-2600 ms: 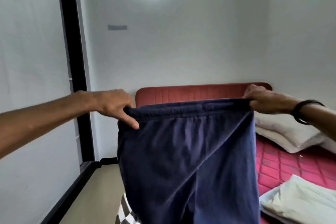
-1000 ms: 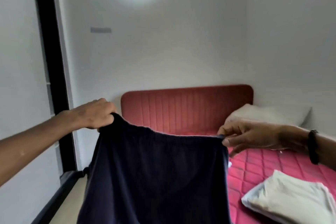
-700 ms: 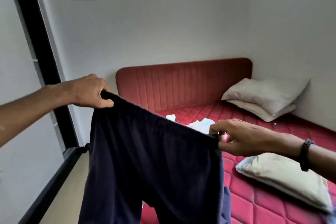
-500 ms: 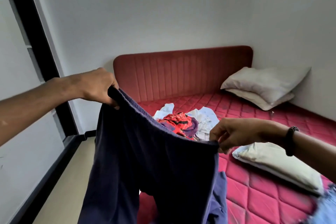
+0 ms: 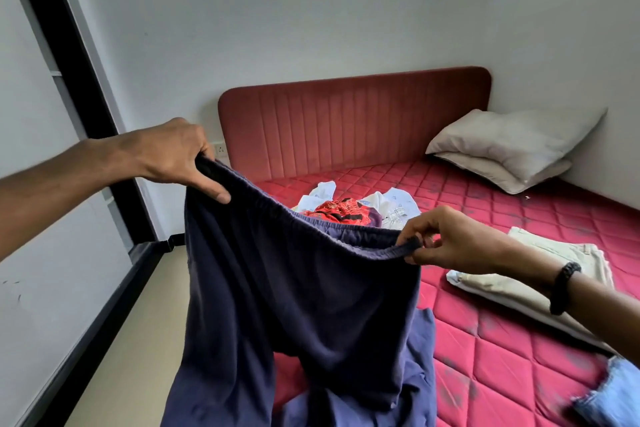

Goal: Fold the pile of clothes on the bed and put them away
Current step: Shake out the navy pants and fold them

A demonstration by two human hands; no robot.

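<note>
Both hands have come lower since the earlier frames, and the navy trousers (image 5: 298, 291) that were held high in front of the wall now hang over the near left corner of the bed (image 5: 512, 350), so the headboard and the mattress show behind them. The left hand (image 5: 173, 154) grips the far left end of the elastic waistband with curled fingers, the index finger lying along the cloth. The right hand (image 5: 450, 239) pinches the other end of the waistband between thumb and fingertips, lower and nearer than the left one. The trouser legs fall down, and their lower part already touches the mattress and bunches there. The pile of clothes (image 5: 349, 210), red, white and purple pieces, waits further back near the headboard, and a folded cream garment (image 5: 540, 274) lies at the right, near the right forearm. I think the risk is in the laying down. Because the waistband is tilted and the legs are already crumpled below, the trousers may land twisted, with one leg under the other, and the fold will be crooked. The light pinch of the right hand may also slip on the thick elastic. If the cloth is spread too far right, it could disturb the folded cream garment.
</note>
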